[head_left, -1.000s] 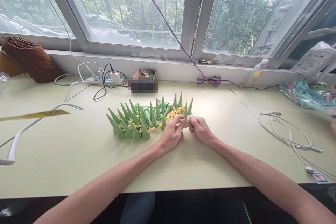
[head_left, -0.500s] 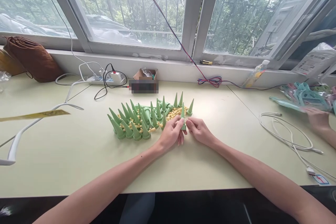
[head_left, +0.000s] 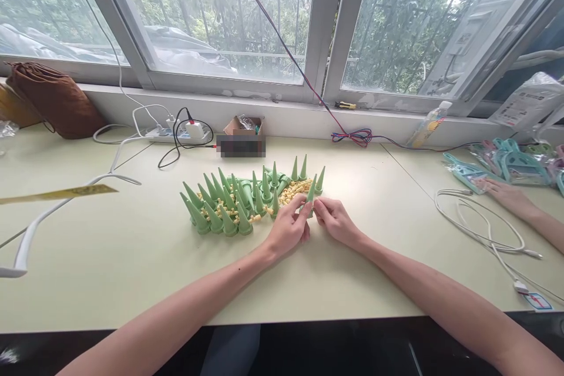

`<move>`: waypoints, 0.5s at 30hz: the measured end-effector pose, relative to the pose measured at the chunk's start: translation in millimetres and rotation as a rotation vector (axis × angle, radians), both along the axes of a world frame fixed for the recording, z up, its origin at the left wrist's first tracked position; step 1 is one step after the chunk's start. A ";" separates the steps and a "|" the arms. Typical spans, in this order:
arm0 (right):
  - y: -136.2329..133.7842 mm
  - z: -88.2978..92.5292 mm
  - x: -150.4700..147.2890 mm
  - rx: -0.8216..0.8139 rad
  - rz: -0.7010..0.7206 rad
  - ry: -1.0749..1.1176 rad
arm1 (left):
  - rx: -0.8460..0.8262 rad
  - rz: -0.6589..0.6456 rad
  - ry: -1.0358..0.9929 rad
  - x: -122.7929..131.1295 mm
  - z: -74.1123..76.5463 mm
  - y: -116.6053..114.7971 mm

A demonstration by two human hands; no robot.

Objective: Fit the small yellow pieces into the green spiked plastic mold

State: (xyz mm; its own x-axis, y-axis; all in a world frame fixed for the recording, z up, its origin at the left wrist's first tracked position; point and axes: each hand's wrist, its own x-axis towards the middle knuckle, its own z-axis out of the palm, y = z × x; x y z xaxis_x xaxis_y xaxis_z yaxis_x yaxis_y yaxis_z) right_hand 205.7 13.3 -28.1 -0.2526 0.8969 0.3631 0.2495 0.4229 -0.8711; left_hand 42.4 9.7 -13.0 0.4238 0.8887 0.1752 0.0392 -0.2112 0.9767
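Observation:
My left hand (head_left: 288,226) is closed around the lower part of a green plastic cone (head_left: 311,190), which points up with a slight lean to the right. Close against its right side, my right hand (head_left: 333,217) has its thumb and fingers pinched together; whatever sits between them is hidden. Several green cones (head_left: 229,222) stand upright to the left of my hands, and more lie in a heap behind them. Small yellow plastic fittings (head_left: 292,191) are piled just beyond my left hand, with others scattered among the cones.
At the right, another person's hand (head_left: 506,195) rests on a bagged teal item (head_left: 469,173). White cables (head_left: 480,229) lie nearer me. Along the back are a power strip (head_left: 178,134), a small cardboard box (head_left: 244,124) and a bottle (head_left: 429,124). A brown bag (head_left: 55,100) sits far left.
The held cone has tipped slightly to the right, and my left hand has turned a little with it. The other person's hand has moved left with the teal item onto the table.

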 end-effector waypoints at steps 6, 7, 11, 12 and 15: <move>2.6 -2.6 -0.1 -0.041 0.018 0.046 | 0.144 0.042 0.093 -0.3 -2.2 -1.0; 2.5 -2.1 -0.2 -0.036 0.016 0.039 | 0.140 0.041 0.093 0.0 -1.8 -1.3; 1.3 1.0 -0.3 0.001 -0.002 -0.010 | 0.004 -0.005 0.029 1.2 1.3 -1.4; 1.1 1.7 -0.2 0.016 -0.001 -0.022 | -0.051 -0.033 0.000 1.2 2.1 -1.0; 0.5 2.7 -0.4 0.048 0.005 -0.057 | -0.178 -0.109 -0.072 1.0 3.1 1.2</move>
State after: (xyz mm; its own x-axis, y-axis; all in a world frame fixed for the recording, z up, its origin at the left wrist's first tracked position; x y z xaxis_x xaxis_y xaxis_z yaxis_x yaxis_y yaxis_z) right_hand 205.2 13.8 -25.5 -0.2783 0.8776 0.3904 0.2963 0.4651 -0.8342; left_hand 43.4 10.9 -10.0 0.5113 0.8578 0.0527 -0.0461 -0.0338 0.9984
